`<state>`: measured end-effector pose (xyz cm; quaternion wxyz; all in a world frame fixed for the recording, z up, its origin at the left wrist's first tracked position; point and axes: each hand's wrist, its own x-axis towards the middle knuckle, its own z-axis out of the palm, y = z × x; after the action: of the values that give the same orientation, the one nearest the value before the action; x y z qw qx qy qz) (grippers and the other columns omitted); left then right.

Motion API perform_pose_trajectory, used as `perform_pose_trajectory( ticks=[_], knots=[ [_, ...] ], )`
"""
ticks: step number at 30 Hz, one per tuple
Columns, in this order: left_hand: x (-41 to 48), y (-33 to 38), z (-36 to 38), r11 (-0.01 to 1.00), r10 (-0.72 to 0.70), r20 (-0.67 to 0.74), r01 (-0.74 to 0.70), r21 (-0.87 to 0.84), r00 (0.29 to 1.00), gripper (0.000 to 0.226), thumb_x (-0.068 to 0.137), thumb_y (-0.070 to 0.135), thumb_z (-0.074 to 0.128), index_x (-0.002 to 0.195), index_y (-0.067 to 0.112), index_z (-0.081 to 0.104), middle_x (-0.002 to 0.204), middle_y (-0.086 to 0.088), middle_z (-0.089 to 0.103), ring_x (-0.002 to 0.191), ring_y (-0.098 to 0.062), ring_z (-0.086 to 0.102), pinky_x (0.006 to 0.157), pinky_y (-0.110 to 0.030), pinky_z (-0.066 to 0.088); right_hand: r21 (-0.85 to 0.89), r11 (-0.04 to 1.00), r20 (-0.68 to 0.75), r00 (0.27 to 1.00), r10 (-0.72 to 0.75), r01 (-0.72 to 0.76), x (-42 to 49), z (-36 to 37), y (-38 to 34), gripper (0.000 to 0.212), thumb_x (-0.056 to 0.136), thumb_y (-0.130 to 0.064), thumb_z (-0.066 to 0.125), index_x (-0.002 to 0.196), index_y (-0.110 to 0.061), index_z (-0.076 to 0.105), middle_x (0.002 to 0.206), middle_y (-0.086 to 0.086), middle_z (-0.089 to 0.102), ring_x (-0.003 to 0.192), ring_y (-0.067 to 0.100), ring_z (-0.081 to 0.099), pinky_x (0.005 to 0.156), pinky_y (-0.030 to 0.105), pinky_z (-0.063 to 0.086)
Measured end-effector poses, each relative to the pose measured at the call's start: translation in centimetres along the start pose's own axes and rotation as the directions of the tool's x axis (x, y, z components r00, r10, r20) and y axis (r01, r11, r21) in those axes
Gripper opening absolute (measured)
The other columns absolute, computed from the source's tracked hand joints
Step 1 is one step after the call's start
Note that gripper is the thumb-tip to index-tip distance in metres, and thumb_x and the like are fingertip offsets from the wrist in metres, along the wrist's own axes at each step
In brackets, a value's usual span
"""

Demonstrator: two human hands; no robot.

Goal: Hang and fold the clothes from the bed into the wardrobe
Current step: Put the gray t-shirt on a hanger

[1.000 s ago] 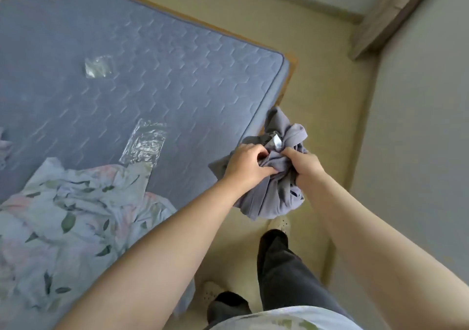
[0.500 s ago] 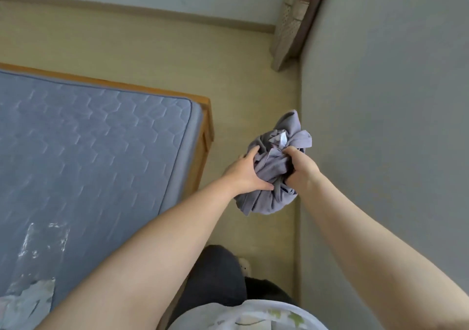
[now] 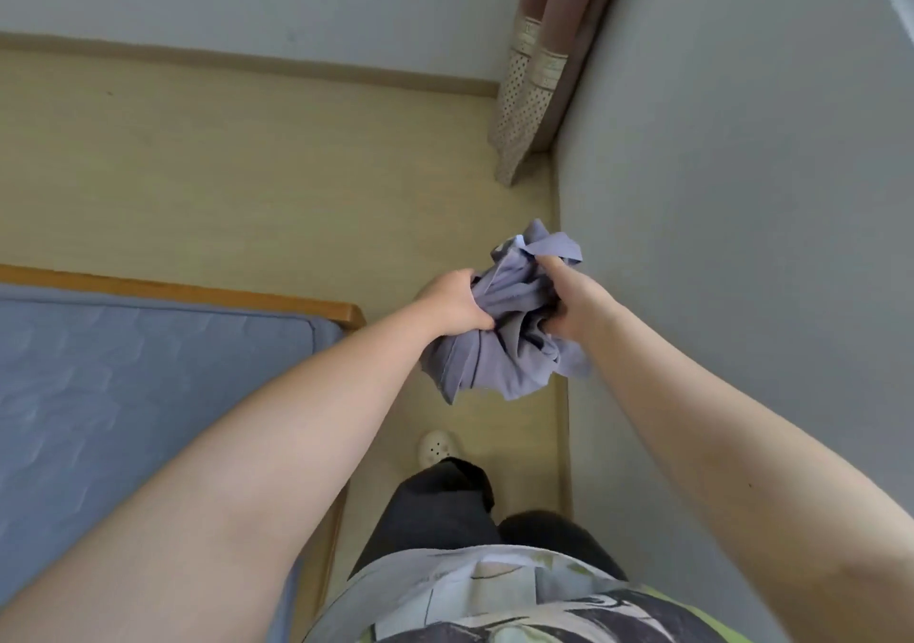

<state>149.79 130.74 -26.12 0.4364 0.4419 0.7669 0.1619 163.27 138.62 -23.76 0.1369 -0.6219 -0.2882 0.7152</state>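
Observation:
A crumpled grey-lilac garment (image 3: 509, 341) hangs bunched in front of me, above the floor strip between bed and wall. My left hand (image 3: 457, 301) grips its left side. On its right side my right hand (image 3: 569, 301) holds the cloth with curled fingers. The bed (image 3: 123, 395), a blue quilted mattress on a wooden frame, lies at lower left. No wardrobe shows in this view.
A grey wall (image 3: 742, 247) rises close on my right. A brown curtain (image 3: 534, 73) with a patterned hem hangs in the far corner. Beige floor (image 3: 247, 172) stretches ahead past the bed's end. My dark-trousered legs and a pale shoe (image 3: 435, 447) stand below the garment.
I have turned right and away from the bed: the floral clothes and plastic wrap have left the view, the wall and curtain have come closer. Both hands keep holding the garment.

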Motion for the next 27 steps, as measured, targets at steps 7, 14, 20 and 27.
perform_pose_trajectory(
  ticks=[7,14,20,27],
  knots=[
    [11.4,2.1,-11.2,0.995,-0.034,-0.013,0.033,-0.092,0.999,0.045,0.068,0.022,0.076,0.110,0.021,0.062,0.101,0.000,0.067,0.089,-0.023,0.063,0.073,-0.026,0.046,-0.178,0.929,-0.042,0.940,-0.338,0.326,7.8,4.3,-10.9,0.039,0.089,0.005,0.041,0.127,-0.001,0.038,0.083,0.003,0.048,0.066,0.015,0.047,0.058,0.022,0.039],
    [24.6,2.1,-22.8,0.997,-0.024,0.145,0.012,0.079,0.989,0.041,0.071,0.017,0.078,0.106,0.019,0.057,0.099,0.000,0.064,0.087,-0.020,0.061,0.070,-0.027,0.049,-0.720,-0.386,0.688,0.522,-0.503,0.577,19.1,12.1,-22.1,0.098,0.076,-0.001,0.064,0.153,-0.021,0.007,0.125,0.016,0.042,0.099,0.037,0.051,0.081,0.041,0.044],
    [31.7,-0.8,-31.3,0.976,-0.037,0.000,0.036,0.216,0.999,0.063,0.069,0.018,0.076,0.122,0.011,0.044,0.112,-0.008,0.060,0.096,-0.028,0.060,0.076,-0.031,0.047,-0.437,-0.777,0.852,0.487,-0.195,0.454,27.5,23.8,-31.6,0.095,0.065,-0.033,0.076,0.147,-0.022,0.030,0.151,0.020,0.026,0.138,0.039,0.025,0.109,0.060,0.018],
    [32.1,-11.1,-41.4,0.969,-0.211,-0.242,0.236,0.079,0.947,0.054,0.075,0.022,0.072,0.122,0.007,0.050,0.114,-0.012,0.062,0.102,-0.032,0.058,0.079,-0.032,0.044,-0.180,-0.615,0.920,0.353,0.172,0.768,32.6,41.1,-33.1,0.074,0.073,-0.042,0.052,0.142,-0.018,0.038,0.128,0.001,0.057,0.121,0.025,0.049,0.096,0.040,0.036]
  ],
)
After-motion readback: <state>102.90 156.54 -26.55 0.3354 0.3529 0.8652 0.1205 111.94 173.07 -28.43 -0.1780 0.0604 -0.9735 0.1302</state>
